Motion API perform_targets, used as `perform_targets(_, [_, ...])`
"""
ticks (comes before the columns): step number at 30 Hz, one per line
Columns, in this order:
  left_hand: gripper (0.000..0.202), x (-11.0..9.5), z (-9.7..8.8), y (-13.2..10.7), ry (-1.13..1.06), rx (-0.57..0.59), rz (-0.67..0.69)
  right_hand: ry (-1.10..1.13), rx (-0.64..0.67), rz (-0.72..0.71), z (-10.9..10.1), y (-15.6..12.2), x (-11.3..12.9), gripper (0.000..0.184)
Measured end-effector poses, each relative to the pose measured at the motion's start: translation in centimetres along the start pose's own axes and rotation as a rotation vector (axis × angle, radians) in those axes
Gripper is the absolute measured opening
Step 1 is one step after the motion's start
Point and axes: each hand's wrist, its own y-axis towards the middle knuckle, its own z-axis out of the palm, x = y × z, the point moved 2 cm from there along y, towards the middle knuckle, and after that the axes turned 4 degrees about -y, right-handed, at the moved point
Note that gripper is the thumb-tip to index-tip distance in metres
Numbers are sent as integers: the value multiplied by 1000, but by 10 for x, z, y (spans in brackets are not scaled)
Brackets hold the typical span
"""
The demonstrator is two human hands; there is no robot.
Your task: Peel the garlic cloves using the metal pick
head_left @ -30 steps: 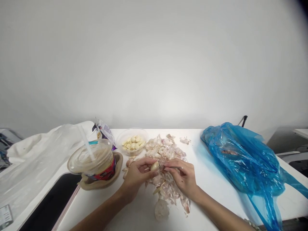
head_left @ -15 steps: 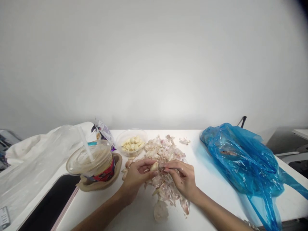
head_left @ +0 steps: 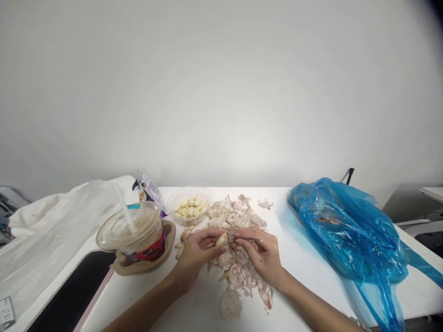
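Observation:
My left hand pinches a pale garlic clove between thumb and fingers, just above a heap of papery garlic skins on the white table. My right hand is curled, its fingertips pinched at the right end of the clove; a thin sliver shows there, too small to name. A clear bowl with several peeled cloves sits behind my hands. A few unpeeled cloves lie left of my left hand.
A lidded drink cup with a straw stands in a tan holder at the left, beside a dark flat device. A white plastic bag lies far left. A crumpled blue plastic bag fills the right side. A small purple packet stands behind the cup.
Both hands have stayed together at the clove; the right fingertips have shifted slightly closer to it. Nothing else has moved.

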Motion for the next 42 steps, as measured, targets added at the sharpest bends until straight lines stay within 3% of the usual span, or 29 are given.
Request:
perform_targets(11, [31, 5, -4, 2, 55, 56, 0, -18, 28, -1, 0, -1, -1, 12])
perform_targets(17, [27, 9, 0, 1, 110, 208, 3, -30, 101, -52, 5, -4, 2, 15])
perform_targets(20, [16, 12, 5, -2, 147, 293, 2, -31, 158, -91, 10, -9, 2, 15])
perform_targets(24, [8, 13, 11, -5, 179, 338, -19, -44, 169, -98, 14, -13, 0, 14])
perform_targets(33, [25, 10, 2, -3, 78, 214, -32, -42, 63, -29, 7, -8, 1, 13])
perform_targets(42, [35, 2, 4, -2, -261, 181, -149, -51, -80, 13, 5, -8, -1, 12])
